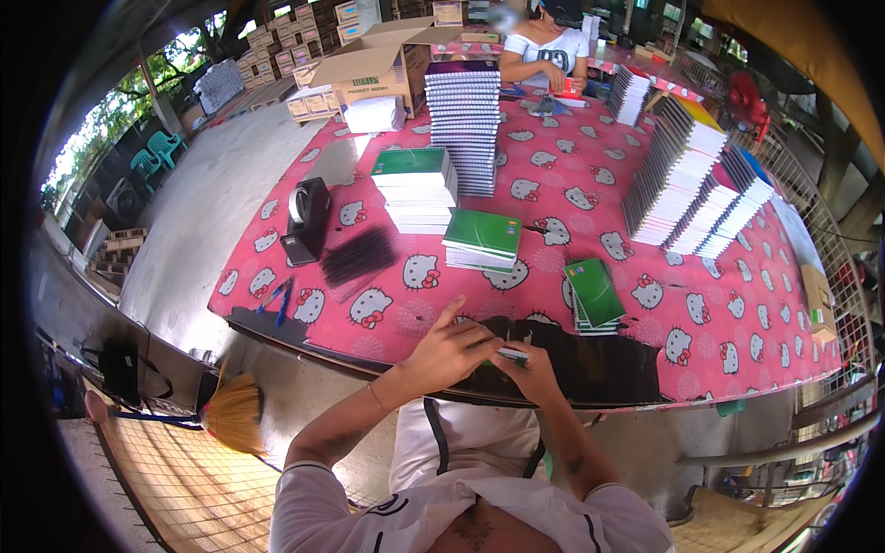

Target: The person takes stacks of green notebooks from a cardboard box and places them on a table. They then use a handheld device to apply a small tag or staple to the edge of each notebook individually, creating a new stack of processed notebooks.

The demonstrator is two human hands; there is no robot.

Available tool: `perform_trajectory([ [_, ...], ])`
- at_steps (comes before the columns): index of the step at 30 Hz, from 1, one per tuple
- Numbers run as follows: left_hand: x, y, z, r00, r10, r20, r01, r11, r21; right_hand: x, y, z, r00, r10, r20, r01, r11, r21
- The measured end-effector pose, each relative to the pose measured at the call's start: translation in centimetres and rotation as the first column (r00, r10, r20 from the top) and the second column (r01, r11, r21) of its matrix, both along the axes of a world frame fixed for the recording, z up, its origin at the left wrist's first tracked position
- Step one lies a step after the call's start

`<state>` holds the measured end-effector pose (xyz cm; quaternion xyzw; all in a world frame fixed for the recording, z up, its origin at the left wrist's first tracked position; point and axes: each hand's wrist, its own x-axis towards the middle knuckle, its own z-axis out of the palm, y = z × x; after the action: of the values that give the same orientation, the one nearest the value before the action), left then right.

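At the near table edge, my right hand [531, 376] is closed on a small notebook [513, 354], seen nearly edge-on with a bit of green showing. My left hand [454, 354] meets it from the left, its fingers bent against the notebook and one finger stretched up; the fingers hide most of it. Beyond my hands lies a low stack of green notebooks [483, 236]. A smaller green stack [595, 293] rests to the right, and a taller green-topped stack [413, 180] stands farther back. Left of these is a pile of thin black binding wires [358, 257].
A black box with a curved light handle [307, 219] and hand cutters [274, 300] lie on the left. Tall spiral notebook stacks stand at the back [464, 129] and right [675, 170]. A co-worker [548, 51] sits across, beyond an open carton [383, 69]. A broom [233, 415] is at lower left.
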<state>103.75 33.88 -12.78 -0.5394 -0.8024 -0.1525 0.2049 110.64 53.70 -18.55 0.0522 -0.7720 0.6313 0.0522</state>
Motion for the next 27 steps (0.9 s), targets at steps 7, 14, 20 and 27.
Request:
perform_trajectory([
  [7,5.8,0.2,-6.3,0.977,0.166,-0.13,-0.183,0.974,-0.13,-0.3,-0.4,-1.2,0.986,-0.024,-0.165,0.024,1.0,-0.002],
  [14,4.4,1.7,-4.4,0.971,0.239,-0.03,-0.24,0.969,-0.062,-0.5,-0.2,-0.7,0.995,-0.051,-0.085,0.054,0.998,0.026],
  [20,-0.2,0.7,-2.5,0.994,0.084,0.063,-0.09,0.992,0.093,-0.5,0.3,-0.2,0.999,0.044,0.014,-0.045,0.997,0.062],
  [27,3.5,1.8,-4.2,0.965,0.255,0.054,-0.248,0.962,-0.11,-0.7,0.6,0.3,0.998,0.056,-0.042,-0.049,0.988,0.144],
])
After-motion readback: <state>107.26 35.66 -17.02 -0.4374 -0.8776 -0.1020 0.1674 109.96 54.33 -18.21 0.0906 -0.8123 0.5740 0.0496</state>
